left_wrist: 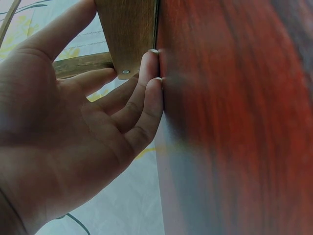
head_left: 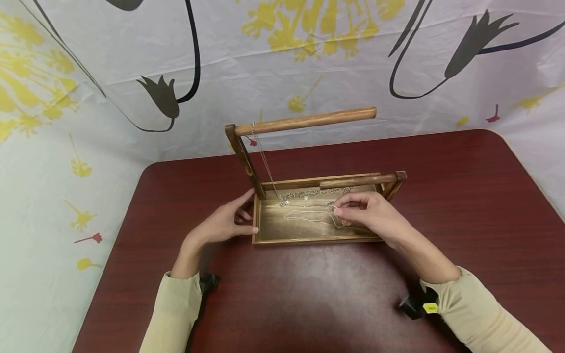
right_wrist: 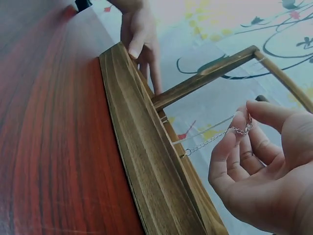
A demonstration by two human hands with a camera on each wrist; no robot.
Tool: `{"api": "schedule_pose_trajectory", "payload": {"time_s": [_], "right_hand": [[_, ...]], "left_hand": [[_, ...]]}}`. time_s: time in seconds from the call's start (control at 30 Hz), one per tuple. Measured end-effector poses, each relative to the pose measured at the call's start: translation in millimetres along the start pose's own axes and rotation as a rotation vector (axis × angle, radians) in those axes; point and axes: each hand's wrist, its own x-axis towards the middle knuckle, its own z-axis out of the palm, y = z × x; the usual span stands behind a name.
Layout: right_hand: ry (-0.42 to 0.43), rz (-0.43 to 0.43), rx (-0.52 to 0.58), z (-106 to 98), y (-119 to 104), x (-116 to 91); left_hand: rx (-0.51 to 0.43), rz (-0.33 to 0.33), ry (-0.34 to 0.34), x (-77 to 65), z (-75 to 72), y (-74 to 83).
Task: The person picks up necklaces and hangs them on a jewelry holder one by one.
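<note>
The red-brown desk [head_left: 309, 299] has a glossy, streaked grain. On it, the left hand's [head_left: 222, 220] loosely spread grip rests against the end of the stiff wooden tray [head_left: 318, 241], which looks light enough to slide. Over the tray, the right hand's [head_left: 372, 213] grip pinches 1 fine metal necklace [right_wrist: 198, 147]: probably almost weightless, limp, slippery and easily tangled, best held by its coarser links. Beyond, 1 hanging chain [head_left: 266, 159] drops from the smooth round bar [head_left: 304, 122], before creased, printed cloth [head_left: 216, 44].

Box [head_left: 318, 240] on table [head_left: 331, 284], necklaces [head_left: 305, 197] inside, cloth [head_left: 212, 117] behind
</note>
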Motion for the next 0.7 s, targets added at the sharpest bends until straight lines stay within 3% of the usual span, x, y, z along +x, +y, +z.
{"api": "schedule_pose_trajectory", "payload": {"time_s": [0.7], "right_hand": [[-0.124,-0.115,0.133,0,-28,-23]], "left_hand": [[0.002,-0.005,0.002,-0.2,0.4,-1.1]]}}
